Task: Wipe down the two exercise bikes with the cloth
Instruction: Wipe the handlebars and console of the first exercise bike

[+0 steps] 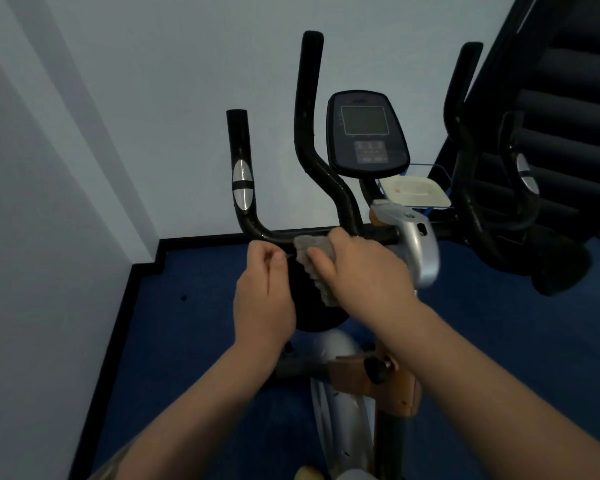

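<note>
On the handlebar [281, 237], right hand [364, 268] gripping cloth [312, 261]; left hand [262, 289] curled, contents unclear.

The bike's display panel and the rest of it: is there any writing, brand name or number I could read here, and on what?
No text can be read.
Dark oval console with grey screen: screen blank, button markings too blurred.
Silver plastic stem cover: a small round mark, too small to read.
Silver sensor plates on the black handlebar: no lettering visible.
Grey cloth: no label visible.
</note>
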{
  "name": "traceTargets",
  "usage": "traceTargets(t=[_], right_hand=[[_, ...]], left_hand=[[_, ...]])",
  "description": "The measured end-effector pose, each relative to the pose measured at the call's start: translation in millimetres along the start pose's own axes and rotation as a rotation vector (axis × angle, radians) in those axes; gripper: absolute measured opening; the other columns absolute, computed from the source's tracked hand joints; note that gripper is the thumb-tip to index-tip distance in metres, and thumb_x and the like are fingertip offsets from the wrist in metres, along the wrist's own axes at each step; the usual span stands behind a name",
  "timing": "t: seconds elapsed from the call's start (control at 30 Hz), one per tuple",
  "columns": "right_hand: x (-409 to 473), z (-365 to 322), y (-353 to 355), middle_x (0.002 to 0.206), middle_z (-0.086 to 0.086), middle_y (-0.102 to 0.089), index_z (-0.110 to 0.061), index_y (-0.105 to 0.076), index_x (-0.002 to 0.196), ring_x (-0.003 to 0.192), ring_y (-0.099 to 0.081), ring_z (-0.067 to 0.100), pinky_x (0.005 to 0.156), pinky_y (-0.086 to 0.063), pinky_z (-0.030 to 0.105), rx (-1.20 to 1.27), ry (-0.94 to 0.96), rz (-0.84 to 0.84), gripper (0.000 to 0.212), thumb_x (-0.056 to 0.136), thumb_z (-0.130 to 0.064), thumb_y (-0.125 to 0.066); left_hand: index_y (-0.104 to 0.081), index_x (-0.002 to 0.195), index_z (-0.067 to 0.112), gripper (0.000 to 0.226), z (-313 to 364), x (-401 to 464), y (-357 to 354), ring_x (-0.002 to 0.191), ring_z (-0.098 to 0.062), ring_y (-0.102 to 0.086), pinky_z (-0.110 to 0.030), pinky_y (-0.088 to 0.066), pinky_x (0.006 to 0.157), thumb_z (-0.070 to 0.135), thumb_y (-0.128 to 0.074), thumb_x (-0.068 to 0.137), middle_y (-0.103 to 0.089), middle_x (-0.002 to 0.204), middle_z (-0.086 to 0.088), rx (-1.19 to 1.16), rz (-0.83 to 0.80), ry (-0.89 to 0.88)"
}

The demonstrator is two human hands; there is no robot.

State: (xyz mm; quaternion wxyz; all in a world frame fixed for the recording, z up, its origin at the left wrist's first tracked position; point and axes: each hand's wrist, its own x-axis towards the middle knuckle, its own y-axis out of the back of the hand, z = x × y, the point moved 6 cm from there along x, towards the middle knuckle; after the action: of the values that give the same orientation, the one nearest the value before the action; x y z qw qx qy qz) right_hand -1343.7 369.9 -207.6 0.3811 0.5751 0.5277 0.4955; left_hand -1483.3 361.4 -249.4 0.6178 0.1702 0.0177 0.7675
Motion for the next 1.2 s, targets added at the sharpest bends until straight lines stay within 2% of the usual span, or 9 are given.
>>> traceTargets(t=[0.1, 0.23, 0.4, 0.57, 0.73, 0.83, 0.93, 1.13, 1.2], right_hand=[[6, 8, 4, 0.073, 0.000, -0.048, -0.021, -0.043, 0.088, 0.070, -0.052, 0.024, 0.051, -0.026, 0.031, -0.074, -0.103, -0.004, 0.040, 0.098, -0.056, -0.026], [12, -22, 3, 0.089, 0.003, -0.062, -0.017, -0.058, 0.101, 0.080, -0.058, 0.025, 0.058, -0.036, 0.032, -0.171, 0.052, 0.122, 0.031, 0.102, -0.040, -0.037], [-24, 1, 0, 0.090, 0.000, -0.056, -0.020, -0.046, 0.101, 0.083, -0.055, 0.019, 0.059, -0.043, 0.034, 0.091, -0.083, 0.152, 0.044, 0.093, -0.056, -0.022], [-6, 0, -2, 0.084, -0.004, -0.053, -0.021, -0.044, 0.094, 0.080, -0.055, 0.018, 0.058, -0.037, 0.033, 0.060, -0.100, 0.172, 0.029, 0.100, -0.046, -0.030], [-39, 2, -12, 0.095, -0.006, -0.057, -0.026, -0.049, 0.108, 0.089, -0.056, 0.013, 0.073, -0.050, 0.039, 0.553, -0.217, 0.349, 0.032, 0.096, -0.051, -0.034], [-42, 5, -14, 0.095, -0.008, -0.055, -0.028, -0.045, 0.108, 0.089, -0.056, 0.013, 0.070, -0.050, 0.038, 0.545, -0.235, 0.334, 0.030, 0.095, -0.052, -0.033], [-16, 8, -5, 0.084, -0.006, -0.055, -0.022, -0.047, 0.100, 0.079, -0.053, 0.016, 0.061, -0.042, 0.035, 0.306, -0.174, 0.224, 0.028, 0.099, -0.047, -0.035], [-62, 4, -17, 0.106, -0.008, -0.058, -0.028, -0.045, 0.121, 0.097, -0.058, 0.011, 0.078, -0.053, 0.042, 0.668, -0.292, 0.329, 0.040, 0.095, -0.055, -0.032], [-66, 8, -18, 0.103, -0.007, -0.059, -0.028, -0.044, 0.120, 0.095, -0.059, 0.012, 0.076, -0.053, 0.043, 0.674, -0.290, 0.325, 0.044, 0.092, -0.059, -0.028]], left_hand=[[-0.051, 0.089, 0.021, 0.023, 1, 1, 0, 0.062, -0.010, -0.052, -0.049, -0.045, 0.058, 0.037, -0.034, 0.095, -0.056, 0.070, 0.004, 0.022, -0.003, -0.016], [-0.051, 0.089, 0.020, 0.022, 0, 4, -1, 0.058, -0.010, -0.048, -0.048, -0.043, 0.054, 0.033, -0.034, 0.096, -0.054, 0.066, 0.005, 0.029, -0.012, -0.050], [-0.053, 0.091, 0.018, 0.024, 2, 3, -1, 0.060, -0.013, -0.052, -0.050, -0.046, 0.055, 0.032, -0.034, 0.096, -0.057, 0.069, 0.004, 0.029, -0.020, -0.074], [-0.053, 0.091, 0.016, 0.024, 3, 4, -2, 0.058, -0.012, -0.050, -0.049, -0.044, 0.052, 0.029, -0.033, 0.097, -0.055, 0.067, 0.004, 0.018, -0.032, -0.099], [-0.053, 0.092, 0.017, 0.024, 3, 3, -1, 0.060, -0.006, -0.051, -0.037, -0.043, 0.055, 0.030, -0.034, 0.097, -0.057, 0.071, 0.008, 0.009, -0.053, -0.084], [-0.053, 0.091, 0.018, 0.024, 1, 3, -2, 0.058, -0.005, -0.050, -0.036, -0.041, 0.052, 0.031, -0.033, 0.096, -0.057, 0.072, 0.010, 0.003, -0.066, -0.073], [-0.053, 0.092, 0.018, 0.024, 2, 6, -2, 0.055, -0.005, -0.047, -0.034, -0.037, 0.050, 0.032, -0.033, 0.095, -0.053, 0.065, 0.008, 0.026, -0.079, -0.079], [-0.052, 0.091, 0.022, 0.022, 1, 3, -2, 0.053, -0.006, -0.045, -0.032, -0.036, 0.049, 0.032, -0.033, 0.097, -0.053, 0.063, 0.009, 0.010, -0.093, -0.078], [-0.052, 0.090, 0.023, 0.022, 1, 3, -2, 0.052, -0.006, -0.043, -0.031, -0.034, 0.049, 0.032, -0.033, 0.097, -0.051, 0.061, 0.009, 0.012, -0.104, -0.084]])
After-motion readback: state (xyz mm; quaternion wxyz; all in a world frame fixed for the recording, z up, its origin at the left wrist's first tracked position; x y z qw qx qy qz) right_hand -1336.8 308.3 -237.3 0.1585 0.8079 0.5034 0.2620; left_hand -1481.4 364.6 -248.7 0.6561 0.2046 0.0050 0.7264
